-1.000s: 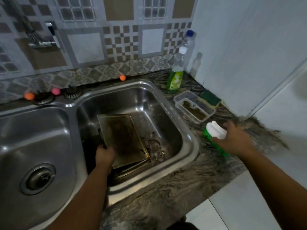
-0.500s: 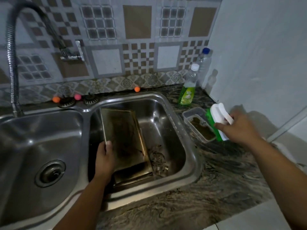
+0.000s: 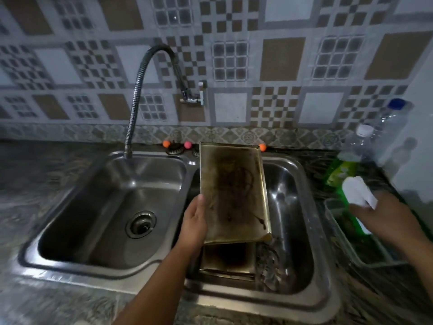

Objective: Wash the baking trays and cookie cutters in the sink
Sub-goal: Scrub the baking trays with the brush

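Tilting above the right basin of the sink (image 3: pixel 302 174), the stained baking tray (image 3: pixel 232 193) is pinched at its left edge by the left hand (image 3: pixel 194 221), its long axis running away from the person. The scrubbing brush (image 3: pixel 356 195) is gripped by the right hand (image 3: pixel 384 219) to the tray's right, over the table (image 3: pixel 365 299); a second tray (image 3: pixel 227 259) and cookie cutters (image 3: pixel 269 256) lie below. No label on the green soap bottle (image 3: pixel 342 170) can be read.

Lower trays (image 3: pixel 228 260) half hidden under lifted tray (image 3: pixel 233 192), cookie cutters (image 3: pixel 269 261) indistinct, brush (image 3: pixel 357 195) motion-blurred
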